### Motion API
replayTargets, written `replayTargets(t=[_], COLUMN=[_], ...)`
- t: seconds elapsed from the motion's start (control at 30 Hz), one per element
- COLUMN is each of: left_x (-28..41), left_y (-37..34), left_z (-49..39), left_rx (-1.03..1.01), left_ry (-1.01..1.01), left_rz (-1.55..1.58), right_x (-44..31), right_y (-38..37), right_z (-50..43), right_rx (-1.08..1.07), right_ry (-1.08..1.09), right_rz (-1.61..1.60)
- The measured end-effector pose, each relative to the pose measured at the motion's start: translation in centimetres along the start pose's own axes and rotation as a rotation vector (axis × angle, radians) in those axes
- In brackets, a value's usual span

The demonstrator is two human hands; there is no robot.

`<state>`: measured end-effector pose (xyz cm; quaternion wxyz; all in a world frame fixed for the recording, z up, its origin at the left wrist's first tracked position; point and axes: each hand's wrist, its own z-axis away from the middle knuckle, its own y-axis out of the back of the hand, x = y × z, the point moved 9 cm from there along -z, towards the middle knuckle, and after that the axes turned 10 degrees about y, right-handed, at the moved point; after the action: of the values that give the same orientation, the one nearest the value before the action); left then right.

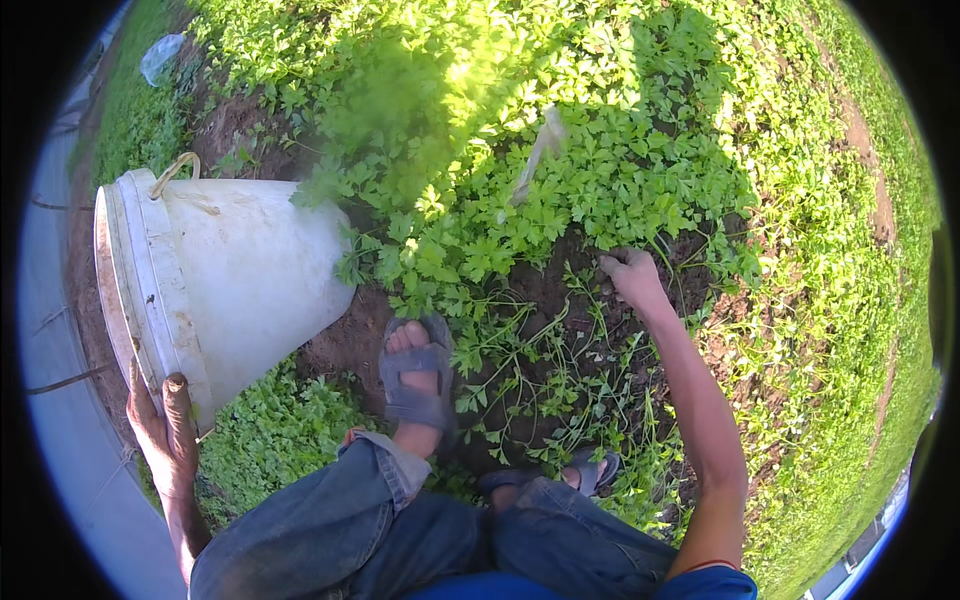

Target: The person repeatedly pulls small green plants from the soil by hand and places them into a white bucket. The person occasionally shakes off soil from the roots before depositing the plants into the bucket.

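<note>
My left hand [166, 431] grips the rim of a white plastic bucket [247, 247], its thumb on the outside wall. The bucket is tilted with its mouth towards the left, and its inside is mostly hidden. My right hand [632, 277] is down at the dark soil [551, 289], at the edge of leafy green plants [600, 180] that look like parsley or celery. Its fingers are curled together; whether a stem is between them cannot be told. Thin stems with small leaves [555, 375] lie or grow sparsely between my right forearm and my sandalled foot [416, 367].
A pale strip [538, 157] stands out among the leaves ahead. A clear plastic bag [161, 60] lies at the upper left. Pale sheeting [56, 262] runs along the left edge. Low green plants [277, 435] grow below the bucket, and more cover the right side.
</note>
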<state>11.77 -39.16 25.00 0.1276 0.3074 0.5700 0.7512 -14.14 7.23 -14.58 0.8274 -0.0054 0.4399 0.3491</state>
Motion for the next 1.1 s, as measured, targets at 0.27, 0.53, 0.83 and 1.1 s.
replayTargets(t=[0.27,0.53,0.83,1.1], left_x=[-0.4,-0.3,0.4,-1.1], left_y=[1.7,1.2,0.7,1.5], left_z=[0.4,0.2,0.2,0.3], left_rx=[0.139,0.115,0.104,0.141], left_ry=[-0.025,-0.035,-0.036,-0.006], left_rz=[0.036,0.015,0.047,0.054], right_x=[-3.5,-2.8,-2.4,-3.5], right_y=[-2.3,-2.9,-2.6,-3.5], right_z=[-1.3,0.9,-0.2,4.4], right_rx=[0.353,0.453,0.406,0.295], right_ry=[0.250,0.244,0.332,0.497], right_rz=[0.467,0.377,0.652,0.264])
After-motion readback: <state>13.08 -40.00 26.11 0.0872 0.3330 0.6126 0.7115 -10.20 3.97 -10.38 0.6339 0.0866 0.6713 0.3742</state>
